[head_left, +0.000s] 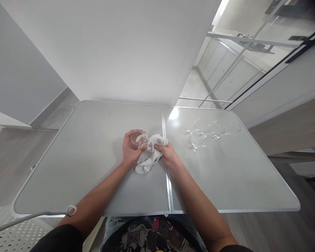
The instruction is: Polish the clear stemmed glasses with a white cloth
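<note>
My left hand (130, 147) is wrapped around a clear drinking glass (138, 139), its round rim tilted up toward me. A crumpled white cloth (148, 158) presses against the right side of the glass, covering its far end. My right hand (168, 153) grips that cloth with the thumb on top. Both hands are over the middle of the table, just around its centre seam. Whether the glass has a stem is hidden by the cloth and fingers.
Several clear glass pieces (203, 135) are grouped on the right half of the folding table (212, 182); their outlines are hard to separate. A white wall (120, 52) rises behind the table. A grey hooked rod or cable (42, 214) crosses the lower left edge.
</note>
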A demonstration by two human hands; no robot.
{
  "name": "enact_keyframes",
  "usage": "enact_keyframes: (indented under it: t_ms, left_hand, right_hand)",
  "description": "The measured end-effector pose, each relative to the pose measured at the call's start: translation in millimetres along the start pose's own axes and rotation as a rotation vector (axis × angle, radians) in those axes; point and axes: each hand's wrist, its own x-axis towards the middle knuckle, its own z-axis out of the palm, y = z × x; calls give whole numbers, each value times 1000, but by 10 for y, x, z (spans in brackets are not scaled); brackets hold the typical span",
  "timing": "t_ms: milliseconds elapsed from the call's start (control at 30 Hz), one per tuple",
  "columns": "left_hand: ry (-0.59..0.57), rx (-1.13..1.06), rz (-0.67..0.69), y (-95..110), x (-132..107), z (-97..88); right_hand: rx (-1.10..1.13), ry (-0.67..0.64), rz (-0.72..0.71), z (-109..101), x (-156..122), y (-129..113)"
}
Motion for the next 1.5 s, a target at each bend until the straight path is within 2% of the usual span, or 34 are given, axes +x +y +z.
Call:
enact_keyframes:
  t_ms: [133, 333, 467, 567, 667, 767, 867, 933, 1033, 1100, 1233, 1267, 1300, 1367, 1433, 1500]
  left_hand:
    - [32, -74, -132, -51, 27, -57]
    - [-124, -388, -550, -111, 20, -74]
    - [-178, -499, -740, -39, 15, -45]
    - [-230, -516, -808, 2, 17, -40]
    - [-357, -501, -836, 6, 11, -61]
    - [-503, -513, -923, 15, 1, -119]
    - [-691, -503, -984, 41, -1, -193]
    - [-749, -489, -995, 43, -3, -224]
    - [-676, -487, -981, -5, -10, -226]
    - [-575, -484, -943, -61, -8, -210]
    - [-237, -438, -719, -160, 40, -195]
    - [-154, -420, -648, -176, 59, -195]
    - [-88, -404, -580, -188, 77, -196]
    - [-15, -376, -477, -202, 102, -195]
    - [3, -362, -424, -207, 102, -187]
    - [-18, -360, -437, -207, 79, -175]
  right_hand:
    - [40, 126, -107, 3, 3, -61]
    - [70, 57, -247, 66, -59, -135]
    - [96, 83, -414, 36, -73, -200]
    - [80, 86, -456, 16, -91, -242]
    - [34, 80, -449, 17, -96, -246]
    - [-89, 93, -445, 11, -78, -229]
    - [-213, 97, -434, -7, -56, -215]
    - [-249, 66, -422, -7, -45, -202]
    - [-237, -17, -410, 26, -39, -170]
    - [-221, -1, -447, 50, -46, -150]
    - [-342, 287, -676, 42, -90, -167]
    - [-413, 308, -721, 35, -102, -179]
    - [-495, 269, -739, 32, -112, -189]
    - [-676, 67, -691, 50, -121, -192]
    - [-845, -96, -607, 99, -114, -168]
    - [-969, -146, -595, 156, -97, -132]
